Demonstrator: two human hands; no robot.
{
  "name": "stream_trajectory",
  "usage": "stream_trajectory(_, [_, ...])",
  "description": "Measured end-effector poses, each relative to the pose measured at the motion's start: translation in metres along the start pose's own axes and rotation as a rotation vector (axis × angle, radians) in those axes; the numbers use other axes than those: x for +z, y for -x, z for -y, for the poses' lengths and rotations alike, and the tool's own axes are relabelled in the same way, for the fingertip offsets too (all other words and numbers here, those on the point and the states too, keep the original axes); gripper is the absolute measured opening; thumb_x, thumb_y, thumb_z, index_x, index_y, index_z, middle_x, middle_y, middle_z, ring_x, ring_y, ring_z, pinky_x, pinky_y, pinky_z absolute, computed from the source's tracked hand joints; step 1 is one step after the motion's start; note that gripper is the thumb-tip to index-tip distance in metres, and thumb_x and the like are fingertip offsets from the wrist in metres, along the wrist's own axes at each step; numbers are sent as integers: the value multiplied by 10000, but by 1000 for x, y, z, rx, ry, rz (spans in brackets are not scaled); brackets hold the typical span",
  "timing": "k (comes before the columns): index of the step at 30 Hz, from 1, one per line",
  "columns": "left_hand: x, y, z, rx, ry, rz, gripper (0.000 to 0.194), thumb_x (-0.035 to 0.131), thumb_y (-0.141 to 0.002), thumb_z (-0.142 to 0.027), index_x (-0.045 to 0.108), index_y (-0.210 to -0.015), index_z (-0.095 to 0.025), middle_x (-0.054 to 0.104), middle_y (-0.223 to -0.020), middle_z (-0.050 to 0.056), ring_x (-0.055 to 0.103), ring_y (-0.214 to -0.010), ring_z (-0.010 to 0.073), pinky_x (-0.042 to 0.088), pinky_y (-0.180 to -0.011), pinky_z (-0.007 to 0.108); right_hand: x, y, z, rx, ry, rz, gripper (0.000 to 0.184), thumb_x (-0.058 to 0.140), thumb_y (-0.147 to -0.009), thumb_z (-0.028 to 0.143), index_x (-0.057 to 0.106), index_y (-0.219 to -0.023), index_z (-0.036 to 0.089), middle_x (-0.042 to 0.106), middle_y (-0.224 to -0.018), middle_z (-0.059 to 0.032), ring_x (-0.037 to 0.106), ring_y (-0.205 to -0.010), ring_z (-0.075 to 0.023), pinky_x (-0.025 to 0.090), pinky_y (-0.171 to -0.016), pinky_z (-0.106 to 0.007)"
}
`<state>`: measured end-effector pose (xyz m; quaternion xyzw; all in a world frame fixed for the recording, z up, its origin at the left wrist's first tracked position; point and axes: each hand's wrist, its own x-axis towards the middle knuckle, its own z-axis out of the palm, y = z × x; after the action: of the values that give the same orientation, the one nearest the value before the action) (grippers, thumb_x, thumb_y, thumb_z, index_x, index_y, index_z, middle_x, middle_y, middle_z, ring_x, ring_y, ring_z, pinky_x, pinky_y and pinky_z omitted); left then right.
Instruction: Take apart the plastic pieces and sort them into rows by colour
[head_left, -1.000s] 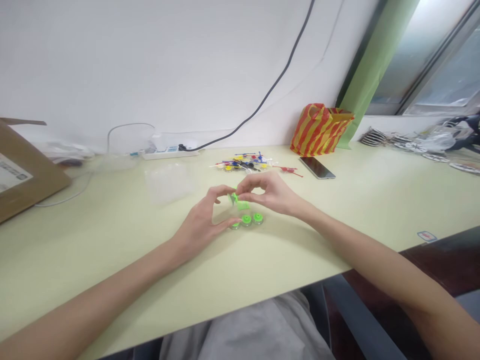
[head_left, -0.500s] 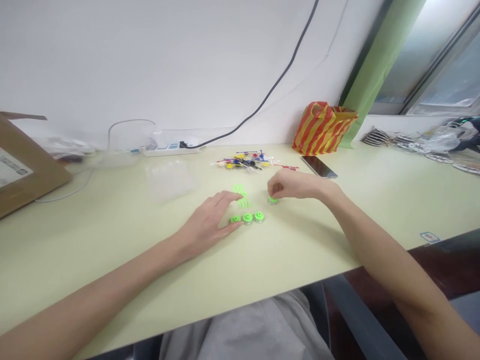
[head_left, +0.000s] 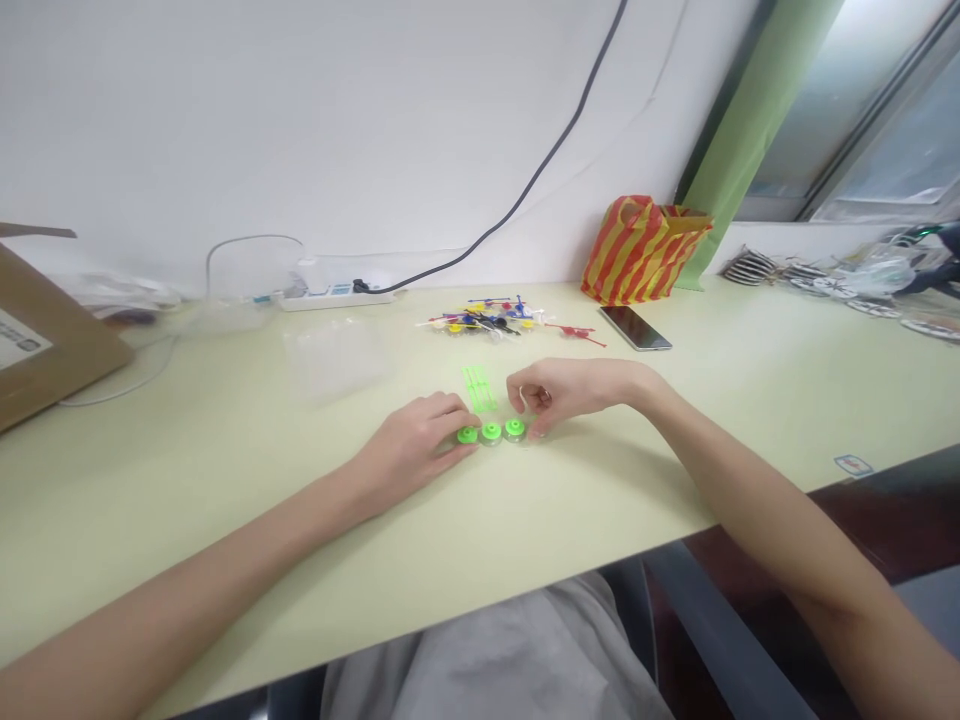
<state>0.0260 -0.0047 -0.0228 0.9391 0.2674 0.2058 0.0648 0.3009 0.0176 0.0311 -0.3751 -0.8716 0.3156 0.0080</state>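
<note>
Three small round pieces with bright green tops and clear bases stand in a row on the table. My left hand (head_left: 424, 437) has its index finger and thumb closed around the leftmost green-topped disc (head_left: 467, 435). Beside it sit the middle disc (head_left: 491, 432) and the right-hand disc (head_left: 515, 429). My right hand (head_left: 568, 390) is just right of the row, its fingers curled but apart from the thumb, whose tip is low beside the right-hand disc. A fourth disc is hidden from view. Behind the row lies a flat set of green sticks (head_left: 478, 388).
A pile of coloured plastic parts (head_left: 487, 320) lies further back, near a phone (head_left: 636, 328) and a striped bag (head_left: 641, 250). A clear plastic bag (head_left: 337, 358), a power strip (head_left: 337, 297) and a cardboard box (head_left: 56, 350) are to the left.
My right hand has moved left and nearer, towards the row's right end, and its pinch has loosened; the disc it held is out of sight. My left fingers have closed on the leftmost disc.
</note>
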Motion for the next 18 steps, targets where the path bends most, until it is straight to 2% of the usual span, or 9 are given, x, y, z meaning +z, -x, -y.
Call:
stream_trajectory(2, [0, 0, 0, 3, 3, 3, 198, 552, -998, -297, 680, -1130, -221, 660, -1040, 69, 637, -970, 225, 510, -827, 338, 4, -3, 2, 21, 35, -20, 355, 799, -780, 453, 599, -934, 203, 588, -754, 28, 486, -636, -123, 335, -557, -249])
stream_trajectory(10, [4, -5, -4, -9, 60, -57, 169, 582, -987, -330, 687, -1070, -227, 679, -1055, 58, 671, -935, 203, 532, -788, 305, 5, -1, 9, 42, 100, -44, 308, 780, -811, 448, 614, -894, 203, 594, -791, 10, 480, -647, -131, 321, -565, -256])
stream_trajectory(15, [7, -7, -8, -23, 77, -45, 161, 582, -990, -291, 685, -1104, -245, 695, -1055, 29, 686, -884, 181, 526, -748, 278, 11, -7, 8, -19, 95, -42, 186, 770, -821, 289, 641, -916, 194, 636, -810, 5, 546, -676, -136, 351, -582, -244])
stream_trajectory(18, [7, -6, -8, -58, 98, -57, 133, 600, -977, -282, 686, -1070, -242, 693, -1051, 19, 684, -832, 163, 510, -696, 256, 14, -11, 9, -49, 126, -83, 169, 781, -812, 234, 673, -935, 191, 663, -838, -2, 563, -700, -140, 360, -606, -245])
